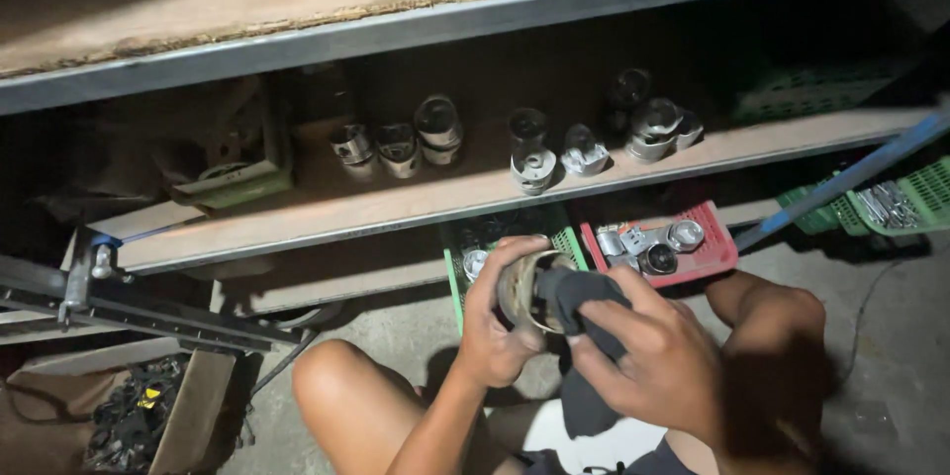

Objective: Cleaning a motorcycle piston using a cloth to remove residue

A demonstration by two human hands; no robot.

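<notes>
While the left hand (498, 322) wraps its fingers around a round metal piston (522, 289), thumb and fingertips clasping its rim, the right hand (648, 356) is closed on a dark grey rag (584, 336) and presses that cloth against the piston's open side. The piston is held in the air between both hands, just in front of the lower wooden shelf (426, 203) and above the person's bare knees. Part of the rag hangs down below the right hand. Directly behind the piston, under that shelf, a green plastic basket (569, 240) sits on the concrete floor, and just right of it a red basket (717, 247) holds a few shiny metal parts. On the shelf itself a row of pistons (435, 129) stands in loose groups. Further right of the shelf, more green baskets (925, 193) hold small tools. Down to the left of the shelf, a cardboard box (188, 411) holds dark scrap pieces
</notes>
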